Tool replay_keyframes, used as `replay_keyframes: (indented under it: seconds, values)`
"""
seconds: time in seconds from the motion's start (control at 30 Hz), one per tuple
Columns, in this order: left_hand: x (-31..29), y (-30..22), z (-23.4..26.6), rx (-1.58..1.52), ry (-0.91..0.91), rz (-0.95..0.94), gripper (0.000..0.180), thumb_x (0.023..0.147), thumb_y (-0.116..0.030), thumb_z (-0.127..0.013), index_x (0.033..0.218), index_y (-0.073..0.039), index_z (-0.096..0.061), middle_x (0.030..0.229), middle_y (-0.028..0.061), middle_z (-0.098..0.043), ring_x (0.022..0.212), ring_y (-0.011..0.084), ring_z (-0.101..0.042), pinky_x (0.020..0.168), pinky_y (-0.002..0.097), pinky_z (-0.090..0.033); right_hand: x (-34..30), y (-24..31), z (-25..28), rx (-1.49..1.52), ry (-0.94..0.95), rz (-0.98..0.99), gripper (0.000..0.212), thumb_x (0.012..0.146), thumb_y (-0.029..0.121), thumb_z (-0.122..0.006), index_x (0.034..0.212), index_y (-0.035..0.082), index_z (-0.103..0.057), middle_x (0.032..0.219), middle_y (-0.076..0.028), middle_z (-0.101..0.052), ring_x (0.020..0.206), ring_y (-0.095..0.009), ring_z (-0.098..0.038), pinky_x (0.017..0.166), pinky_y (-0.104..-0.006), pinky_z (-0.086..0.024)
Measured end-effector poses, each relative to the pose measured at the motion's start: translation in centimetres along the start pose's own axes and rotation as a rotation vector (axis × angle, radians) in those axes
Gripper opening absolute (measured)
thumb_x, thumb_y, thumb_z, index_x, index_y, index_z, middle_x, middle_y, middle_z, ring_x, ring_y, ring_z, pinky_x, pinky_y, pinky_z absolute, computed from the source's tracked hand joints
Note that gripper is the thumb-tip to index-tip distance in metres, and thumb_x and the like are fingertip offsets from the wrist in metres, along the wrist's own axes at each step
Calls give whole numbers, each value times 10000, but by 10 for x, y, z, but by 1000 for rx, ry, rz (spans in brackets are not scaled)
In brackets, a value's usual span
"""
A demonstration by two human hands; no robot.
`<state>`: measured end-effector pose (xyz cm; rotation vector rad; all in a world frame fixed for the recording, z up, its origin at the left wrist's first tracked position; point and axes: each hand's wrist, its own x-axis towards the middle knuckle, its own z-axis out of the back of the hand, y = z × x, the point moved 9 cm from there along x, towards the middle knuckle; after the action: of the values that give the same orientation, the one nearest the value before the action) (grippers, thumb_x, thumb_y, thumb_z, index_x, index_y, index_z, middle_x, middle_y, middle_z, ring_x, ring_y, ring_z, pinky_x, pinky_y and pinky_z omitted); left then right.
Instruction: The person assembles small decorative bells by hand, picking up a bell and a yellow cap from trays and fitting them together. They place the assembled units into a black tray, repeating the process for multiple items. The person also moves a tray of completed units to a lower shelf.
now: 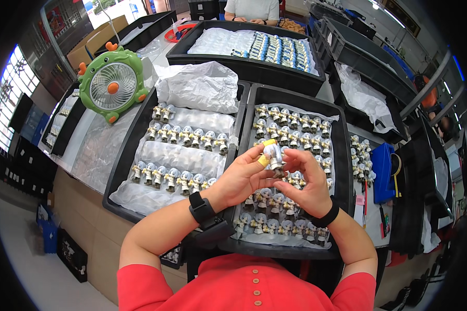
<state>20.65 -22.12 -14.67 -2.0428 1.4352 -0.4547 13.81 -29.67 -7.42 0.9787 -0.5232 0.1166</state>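
Observation:
Above the right-hand black tray (346,155), my left hand (242,176) pinches a small chibi figurine (275,155) with pale hair, a white outfit and a brown base. Yellow finger covers wrap its thumb and a finger. My right hand (311,184) is curled around the figurine's right side and base, its fingertips against it; the exact contact is partly hidden. Rows of like figurines (276,226) lie beneath both hands in that tray. To the left, another black tray (120,173) holds rows of such figurines (184,179) on white padded sheets, with a crumpled white sheet (198,85) at its far end.
Across the back stands a large black tray (249,72) of blue-and-white pieces. A green frog-shaped fan (112,85) is at the left. On the right are more figurines (361,160), a blue bin (384,171) and stacked crates (368,57). A person (252,10) sits opposite.

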Motion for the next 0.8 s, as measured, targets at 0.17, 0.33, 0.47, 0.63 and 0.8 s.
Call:
replay_keyframes:
  seconds: [0.17, 0.33, 0.47, 0.63, 0.8]
  values:
    - [-3, -1, 5, 67, -47, -9, 467, 925, -194, -505, 1358, -145, -337, 1200, 37, -509, 1016, 167, -547, 844, 326, -476, 0, -7, -1, 85, -29, -92, 582, 688, 21, -724, 1212, 41, -473, 1063, -90, -516, 851, -141, -592, 755, -256, -488]
    - [-3, -5, 5, 68, -53, -37, 476, 915, -155, -521, 1357, -142, -345, 1189, 35, -516, 995, 147, -551, 820, 296, -476, -5, -22, -3, 213, -37, -193, 570, 747, -1, -656, 1269, 21, -428, 1087, -89, -500, 909, -131, -579, 793, -258, -485]
    - [-2, -9, 3, 143, -47, -66, 508, 902, -116, -536, 1366, -140, -330, 1162, 36, -533, 967, 129, -557, 801, 269, -468, -9, -32, -5, 489, -47, -358, 501, 802, -3, -581, 1273, -7, -411, 1090, -84, -507, 956, -128, -562, 826, -257, -469]
    - [-4, -14, 7, 221, -55, -109, 570, 881, -90, -558, 1388, -142, -302, 1115, 26, -547, 935, 110, -558, 765, 239, -451, -12, -50, -12, 685, -18, -535, 451, 835, 29, -546, 1264, -15, -414, 1083, -98, -547, 971, -133, -561, 853, -261, -458]
    - [-4, -16, 3, 221, -70, -107, 595, 871, -65, -554, 1396, -129, -284, 1084, 25, -543, 930, 108, -554, 767, 233, -444, -13, -51, -13, 715, -16, -564, 426, 850, 34, -522, 1259, -13, -415, 1098, -120, -576, 970, -141, -574, 858, -274, -468]
